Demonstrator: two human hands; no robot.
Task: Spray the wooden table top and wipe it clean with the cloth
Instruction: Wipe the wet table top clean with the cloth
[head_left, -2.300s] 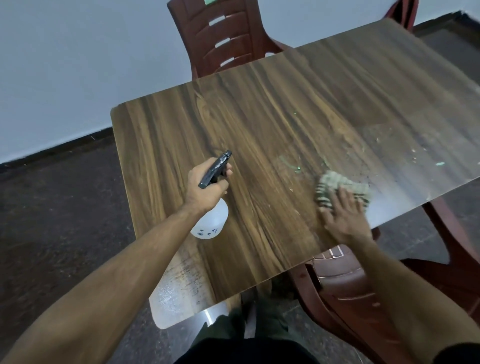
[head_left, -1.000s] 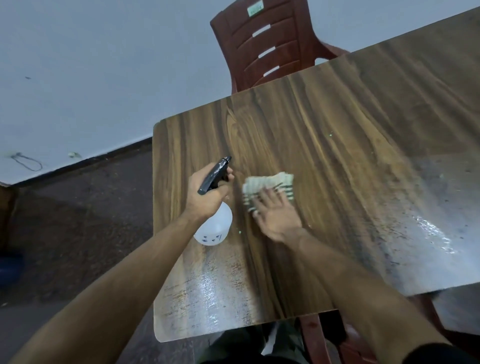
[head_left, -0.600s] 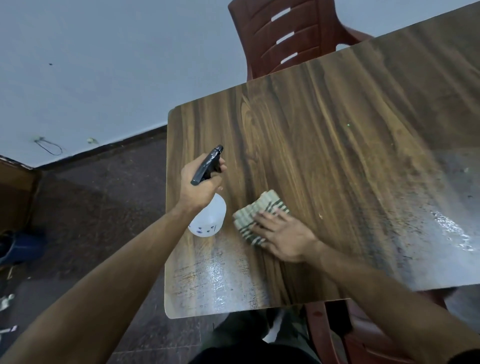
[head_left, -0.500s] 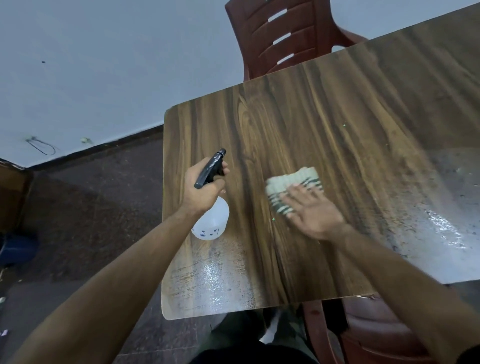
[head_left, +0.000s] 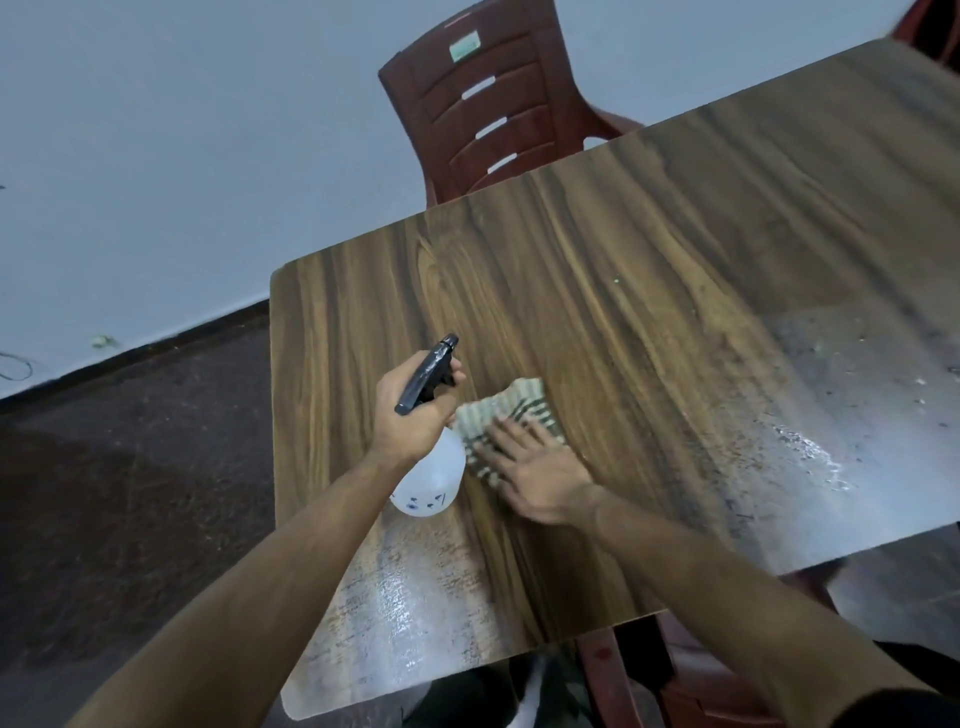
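**Cloth flat under my right hand, spray bottle in my left**

The wooden table top (head_left: 649, 291) fills the view, wet and shiny along its near edge and at the right. A dark red plastic chair (head_left: 488, 104) stands at its far side, against a pale wall. My left hand (head_left: 410, 415) is curled round the neck of the white spray bottle (head_left: 434, 480) — black nozzle pointing away, held over the table. Just beside it, my right hand (head_left: 537, 475) lies flat, fingers straight, pressing the striped cloth (head_left: 501, 413) onto the wood.
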